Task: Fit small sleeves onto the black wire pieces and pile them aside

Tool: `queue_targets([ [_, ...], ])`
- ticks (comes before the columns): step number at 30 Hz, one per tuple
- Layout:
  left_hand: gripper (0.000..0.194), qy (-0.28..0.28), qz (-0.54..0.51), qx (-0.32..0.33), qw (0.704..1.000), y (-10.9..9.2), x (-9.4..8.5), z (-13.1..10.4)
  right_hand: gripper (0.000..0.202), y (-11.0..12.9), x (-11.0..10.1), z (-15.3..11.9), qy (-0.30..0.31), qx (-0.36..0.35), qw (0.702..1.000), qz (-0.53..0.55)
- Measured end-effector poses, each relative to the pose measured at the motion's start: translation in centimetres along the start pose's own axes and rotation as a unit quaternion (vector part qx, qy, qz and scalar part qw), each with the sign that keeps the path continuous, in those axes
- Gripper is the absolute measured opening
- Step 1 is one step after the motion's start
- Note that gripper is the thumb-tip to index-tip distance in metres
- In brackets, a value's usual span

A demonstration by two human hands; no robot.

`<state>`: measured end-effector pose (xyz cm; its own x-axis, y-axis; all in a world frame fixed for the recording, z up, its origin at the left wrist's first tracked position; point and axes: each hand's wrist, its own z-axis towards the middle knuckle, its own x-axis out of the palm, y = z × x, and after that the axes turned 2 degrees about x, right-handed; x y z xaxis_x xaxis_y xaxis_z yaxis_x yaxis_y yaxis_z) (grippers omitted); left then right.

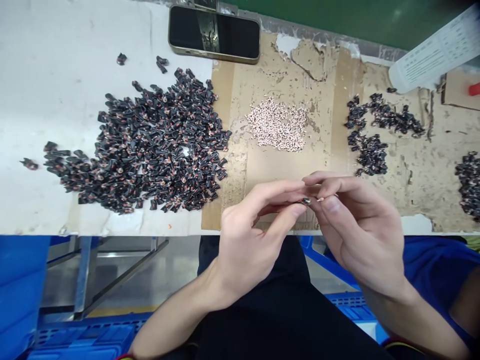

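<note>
Above the table's near edge, my left hand [255, 235] is closed, thumb and forefinger pinching a small black part [305, 201]. Close beside it, my right hand [360, 225] pinches a tiny pinkish metal piece [321, 199] between thumb and fingertip. The two small pieces are held nearly end to end with a slight gap. Beyond my hands lies a pile of tiny pinkish pieces [277, 125] on the cardboard. To the left spreads a large heap of black parts [157, 140] with reddish-copper bits showing.
A phone [213, 34] lies at the back. Small clusters of black parts [371, 150] sit to the right, with another pile [468, 185] at the right edge. A white printed container [435, 52] leans in at the far right. Blue bins [22, 295] stand below left. Another person's blue clothing [431, 280] shows at right.
</note>
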<state>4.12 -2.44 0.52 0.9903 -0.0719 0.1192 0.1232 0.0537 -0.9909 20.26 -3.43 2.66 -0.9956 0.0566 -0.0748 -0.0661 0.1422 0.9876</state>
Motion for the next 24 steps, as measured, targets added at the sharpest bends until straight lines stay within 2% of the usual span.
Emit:
queue_targets([
  [16, 0.026, -0.006, 0.025, 0.026, 0.999, -0.1, -0.2, -0.1, 0.014, 0.1, 0.5, 0.3, 0.006, -0.049, 0.998, -0.032],
  [19, 0.030, 0.001, 0.026, 0.055, 0.998, 0.0, -0.3, 0.0, 0.014, 0.2, 0.2, 0.4, 0.037, -0.001, 0.999, 0.033],
  [24, 0.035, -0.004, 0.044, 0.096, 0.994, 0.0, -0.4, 0.1, 0.008, 0.7, -0.5, 1.0, 0.091, 0.103, 0.983, 0.124],
])
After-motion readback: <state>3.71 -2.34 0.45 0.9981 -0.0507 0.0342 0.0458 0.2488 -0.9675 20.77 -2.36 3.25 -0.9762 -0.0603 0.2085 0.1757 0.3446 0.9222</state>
